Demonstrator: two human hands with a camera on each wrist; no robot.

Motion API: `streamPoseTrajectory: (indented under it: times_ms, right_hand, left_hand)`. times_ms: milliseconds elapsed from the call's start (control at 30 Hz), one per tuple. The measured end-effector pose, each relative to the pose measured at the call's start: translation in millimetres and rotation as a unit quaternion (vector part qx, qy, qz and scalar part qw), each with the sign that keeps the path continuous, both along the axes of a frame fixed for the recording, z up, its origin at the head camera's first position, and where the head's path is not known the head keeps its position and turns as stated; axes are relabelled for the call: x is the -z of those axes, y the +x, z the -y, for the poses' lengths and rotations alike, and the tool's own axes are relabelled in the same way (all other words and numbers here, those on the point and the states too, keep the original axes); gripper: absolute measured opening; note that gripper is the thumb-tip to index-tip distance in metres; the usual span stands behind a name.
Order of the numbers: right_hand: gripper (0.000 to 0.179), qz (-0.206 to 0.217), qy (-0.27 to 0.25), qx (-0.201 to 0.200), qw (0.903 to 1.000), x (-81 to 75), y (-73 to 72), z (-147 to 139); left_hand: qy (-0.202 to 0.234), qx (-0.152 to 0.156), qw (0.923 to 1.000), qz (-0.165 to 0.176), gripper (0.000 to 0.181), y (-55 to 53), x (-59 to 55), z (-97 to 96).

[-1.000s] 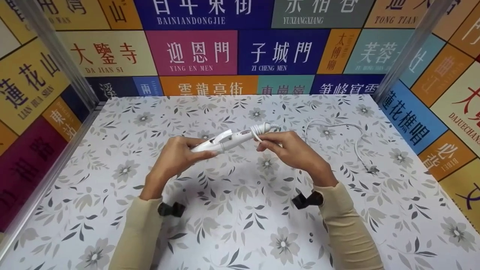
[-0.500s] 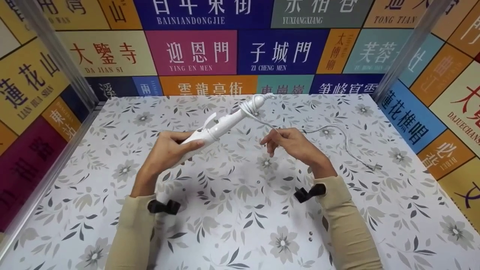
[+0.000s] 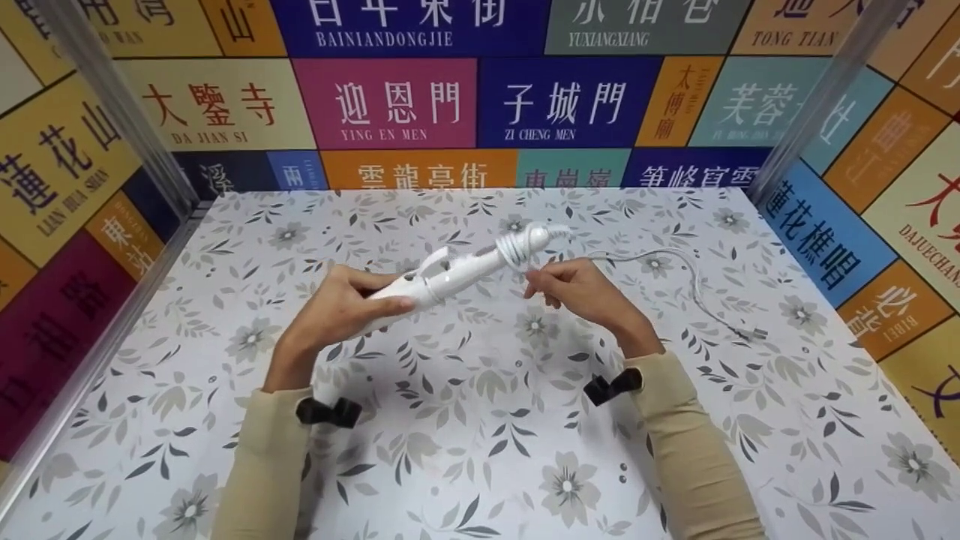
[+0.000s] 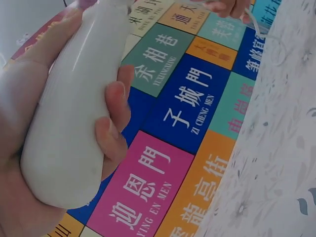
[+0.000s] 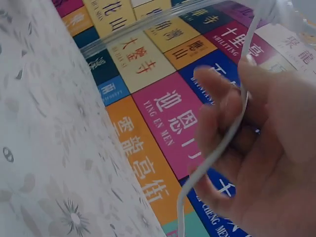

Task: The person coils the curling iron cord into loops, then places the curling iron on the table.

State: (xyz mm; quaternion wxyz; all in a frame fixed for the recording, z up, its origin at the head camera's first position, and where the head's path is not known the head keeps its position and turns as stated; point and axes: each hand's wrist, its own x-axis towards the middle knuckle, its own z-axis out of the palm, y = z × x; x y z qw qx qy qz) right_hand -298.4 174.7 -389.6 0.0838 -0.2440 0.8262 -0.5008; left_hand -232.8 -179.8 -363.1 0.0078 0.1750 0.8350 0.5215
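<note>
White appliance (image 3: 461, 277), wand-shaped, is up over the floral table (image 3: 480, 457), near mid-frame in the head view, tilted along an 8-to-2 o'clock line. Left hand (image 3: 334, 307) grips its 8 o'clock end, thumb on the near side, fingers curled round; left wrist view shows the rounded end sitting in the palm. Lever (image 3: 435, 260) sticks up off the body, about 10 o'clock from its middle. Cord coils (image 3: 514, 249) wrap the 2 o'clock end, just short of the ribbed cord sleeve (image 3: 559, 231). Right hand (image 3: 589, 296) is at 3 o'clock from the appliance, just beside the coils, fingers bent and holding the loose cord (image 5: 222, 148), which runs between thumb and fingers in the right wrist view. The rest of the cord arcs over the table past that hand, ending in a plug (image 3: 750, 334) lying between 3 and 4 o'clock from it. Beige sleeves (image 3: 262, 465) come in from 7 and 5 o'clock, black wrist mounts (image 3: 330, 412) at both cuffs. Wall panels with large characters at 12 o'clock, including a pink panel (image 3: 386, 105) reading YING EN MEN; more panels on walls at 10 and 2.
</note>
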Motion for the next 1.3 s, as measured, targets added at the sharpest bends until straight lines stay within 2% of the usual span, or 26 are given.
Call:
streamPoseTrajectory:
  times_ms: [100,167,267,367,400,467,533,633,767,900,1000,1133,1300]
  right_hand:
    - [0.024,0.005,0.015,0.057,0.9983,2.0,-0.8,1.6]
    - [0.024,0.004,0.004,0.074,0.9973,3.2,-0.9,2.6]
    - [0.033,-0.013,-0.026,0.044,0.9986,4.6,0.2,4.7]
    - [0.026,-0.038,-0.025,0.006,0.9990,7.0,-0.2,6.7]
    - [0.024,-0.036,-0.020,0.005,0.9991,6.8,0.2,7.1]
    - [0.020,-0.029,-0.004,0.022,0.9993,5.8,1.1,6.7]
    - [0.026,-0.027,0.010,0.050,0.9983,2.1,3.5,5.2]
    - [0.033,-0.025,-0.005,0.087,0.9959,-4.9,7.7,2.0]
    - [0.031,-0.047,-0.015,0.096,0.9941,-15.6,14.0,0.6]
    - [0.024,-0.066,0.009,0.088,0.9939,-27.2,21.7,5.5]
    - [0.020,-0.094,0.028,0.088,0.9913,-34.2,28.3,11.4]
    - [0.020,-0.148,0.040,0.092,0.9839,-39.3,36.9,17.6]
    - [0.023,-0.219,0.028,0.102,0.9700,-40.4,43.7,22.5]
  left_hand:
    - [-0.029,0.030,0.9990,0.014,0.046,0.3,4.0,-2.1]
    - [-0.040,0.044,0.9980,0.020,0.047,0.4,6.0,-3.8]
    - [-0.046,0.061,0.9968,0.022,0.047,0.6,7.8,-6.7]
    - [-0.054,0.076,0.9955,0.018,0.046,0.4,8.1,-9.0]
    - [-0.058,0.081,0.9948,0.018,0.046,0.4,7.8,-9.7]
    - [-0.069,0.089,0.9933,0.028,0.047,0.1,7.3,-10.5]
    - [-0.085,0.096,0.9910,0.041,0.049,0.1,6.7,-10.9]
    - [-0.111,0.105,0.9868,0.053,0.049,0.3,6.8,-11.6]
    - [-0.141,0.113,0.9824,0.047,0.050,1.1,7.0,-14.4]
    - [-0.166,0.115,0.9786,0.039,0.053,1.9,6.6,-18.8]
    - [-0.183,0.087,0.9784,0.037,0.055,2.0,6.7,-21.0]
    - [-0.193,0.018,0.9805,0.030,0.059,1.3,7.2,-23.3]
    - [-0.178,-0.059,0.9821,0.022,0.061,0.4,4.7,-24.0]
